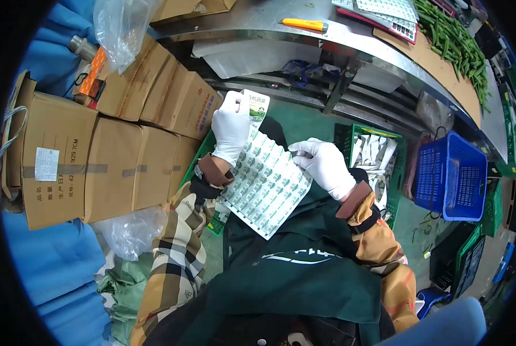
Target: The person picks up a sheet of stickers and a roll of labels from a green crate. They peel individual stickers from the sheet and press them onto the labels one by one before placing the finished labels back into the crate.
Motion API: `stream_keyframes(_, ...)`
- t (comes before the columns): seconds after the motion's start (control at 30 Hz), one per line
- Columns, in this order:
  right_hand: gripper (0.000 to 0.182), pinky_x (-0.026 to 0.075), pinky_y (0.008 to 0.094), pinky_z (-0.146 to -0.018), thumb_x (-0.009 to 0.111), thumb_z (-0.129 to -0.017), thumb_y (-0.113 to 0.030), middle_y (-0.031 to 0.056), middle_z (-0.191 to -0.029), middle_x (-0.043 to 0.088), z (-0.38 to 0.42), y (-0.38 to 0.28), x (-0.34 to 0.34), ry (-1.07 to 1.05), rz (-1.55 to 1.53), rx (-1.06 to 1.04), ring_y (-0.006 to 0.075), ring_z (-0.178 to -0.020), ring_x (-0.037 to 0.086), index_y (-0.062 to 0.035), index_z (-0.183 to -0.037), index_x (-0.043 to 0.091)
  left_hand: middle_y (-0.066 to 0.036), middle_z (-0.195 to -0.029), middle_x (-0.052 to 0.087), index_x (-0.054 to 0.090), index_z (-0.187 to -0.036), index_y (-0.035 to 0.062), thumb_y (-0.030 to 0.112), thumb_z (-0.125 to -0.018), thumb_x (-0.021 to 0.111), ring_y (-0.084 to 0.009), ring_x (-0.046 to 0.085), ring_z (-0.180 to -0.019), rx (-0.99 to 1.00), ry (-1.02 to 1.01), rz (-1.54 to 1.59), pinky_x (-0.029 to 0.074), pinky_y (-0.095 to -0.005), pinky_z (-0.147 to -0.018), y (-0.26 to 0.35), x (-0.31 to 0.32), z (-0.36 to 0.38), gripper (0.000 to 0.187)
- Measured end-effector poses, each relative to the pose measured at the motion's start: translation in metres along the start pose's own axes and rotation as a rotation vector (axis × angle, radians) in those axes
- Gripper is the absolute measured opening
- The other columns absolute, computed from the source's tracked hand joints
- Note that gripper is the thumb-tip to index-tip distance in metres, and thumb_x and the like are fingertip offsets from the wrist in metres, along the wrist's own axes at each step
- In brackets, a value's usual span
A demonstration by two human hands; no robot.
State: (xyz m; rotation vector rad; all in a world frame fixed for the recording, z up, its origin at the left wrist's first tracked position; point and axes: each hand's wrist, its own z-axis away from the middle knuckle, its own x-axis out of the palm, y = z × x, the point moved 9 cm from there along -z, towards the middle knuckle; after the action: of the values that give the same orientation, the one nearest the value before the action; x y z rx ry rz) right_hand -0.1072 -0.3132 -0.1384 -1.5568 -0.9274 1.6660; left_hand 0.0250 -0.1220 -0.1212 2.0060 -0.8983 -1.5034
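My left hand (pixel 232 130), in a white glove, is closed on a printed card (pixel 256 108) with green and white areas and Chinese characters. Across my lap, over a dark green apron (pixel 304 277), lies a sheet of stickers (pixel 266 187) with rows of small green and white labels. My right hand (pixel 326 167), also gloved in white, is at the sheet's upper right edge. Its thumb and fingers are drawn together there; whatever may be between them is too small to make out.
Cardboard boxes (pixel 62 158) are stacked at the left. A green crate (pixel 350 138) with white packets stands at the right, beside a blue basket (pixel 451 176). Along the top runs a metal table (pixel 240 23) bearing an orange cutter (pixel 304 24) and green beans (pixel 454 43).
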Motion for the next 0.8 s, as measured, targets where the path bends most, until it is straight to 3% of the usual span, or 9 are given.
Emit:
stream_keyframes(0.27, 0.019, 0.051, 0.0350, -0.068, 0.071, -0.076, -0.013, 0.0097, -0.080, 0.063, 0.012, -0.007, 0.003, 0.037, -0.013, 0.072, 0.0273, -0.074, 0.065, -0.0066, -0.094, 0.069, -0.013, -0.068, 0.066, 0.061, -0.082, 0.0094, 0.031, -0.094, 0.058, -0.0354, 0.067, -0.068, -0.034, -0.021, -0.041, 0.050, -0.0436, -0.058, -0.015, 0.008, 0.004, 0.025)
stream_keyframes(0.37, 0.015, 0.050, 0.0317, -0.066, 0.071, -0.079, -0.010, 0.0077, -0.075, 0.063, 0.008, 0.007, 0.011, -0.016, -0.148, 0.098, 0.0202, -0.068, 0.063, -0.0031, -0.092, 0.068, -0.014, -0.068, 0.066, 0.061, -0.082, 0.0090, 0.032, -0.094, 0.058, -0.0356, 0.067, -0.068, -0.046, -0.039, 0.001, 0.050, -0.0432, -0.058, -0.017, 0.011, 0.005, 0.026)
stream_keyframes(0.47, 0.014, 0.049, 0.0244, -0.064, 0.068, -0.085, -0.005, -0.0002, -0.074, 0.062, 0.005, 0.020, 0.028, -0.259, -0.327, 0.176, 0.0070, -0.068, 0.058, 0.0000, -0.097, 0.068, -0.014, -0.068, 0.066, 0.062, -0.082, 0.0087, 0.032, -0.094, 0.058, -0.0355, 0.067, -0.068, -0.054, -0.058, 0.028, 0.050, -0.0427, -0.058, -0.012, 0.012, 0.005, 0.027)
stream_keyframes(0.63, 0.004, 0.047, 0.0207, -0.066, 0.064, -0.089, -0.006, -0.0008, -0.076, 0.064, 0.013, 0.002, 0.010, -0.217, -0.630, 0.195, 0.0047, -0.071, 0.058, -0.0028, -0.087, 0.064, -0.013, -0.068, 0.066, 0.062, -0.082, 0.0078, 0.033, -0.093, 0.059, -0.0347, 0.067, -0.067, -0.049, -0.062, 0.020, 0.050, -0.0417, -0.058, -0.020, 0.014, 0.004, 0.028)
stream_keyframes(0.73, 0.013, 0.045, 0.0190, -0.065, 0.065, -0.090, -0.012, 0.0012, -0.086, 0.068, 0.021, 0.015, -0.023, -0.080, -0.785, 0.311, 0.0051, -0.071, 0.058, -0.0029, -0.099, 0.065, -0.014, -0.068, 0.067, 0.063, -0.082, 0.0071, 0.033, -0.093, 0.060, -0.0341, 0.067, -0.068, -0.071, -0.075, 0.020, 0.050, -0.0408, -0.058, -0.028, 0.011, 0.003, 0.029)
stream_keyframes(0.77, 0.026, 0.045, 0.0198, -0.068, 0.064, -0.091, -0.014, 0.0041, -0.096, 0.069, 0.022, 0.038, -0.025, 0.012, -0.900, 0.303, 0.0059, -0.075, 0.058, -0.0013, -0.113, 0.062, -0.014, -0.069, 0.067, 0.063, -0.082, 0.0062, 0.034, -0.093, 0.060, -0.0335, 0.068, -0.068, -0.086, -0.083, 0.010, 0.050, -0.0405, -0.059, -0.029, 0.009, 0.003, 0.030)
stream_keyframes(0.8, 0.038, 0.050, 0.0227, -0.071, 0.067, -0.087, -0.007, 0.0061, -0.100, 0.068, 0.021, 0.046, -0.030, 0.083, -0.865, 0.315, 0.0092, -0.078, 0.060, 0.0015, -0.123, 0.057, -0.014, -0.069, 0.067, 0.063, -0.082, 0.0060, 0.034, -0.093, 0.060, -0.0334, 0.068, -0.068, -0.082, -0.083, 0.017, 0.050, -0.0403, -0.059, -0.030, 0.010, 0.002, 0.030)
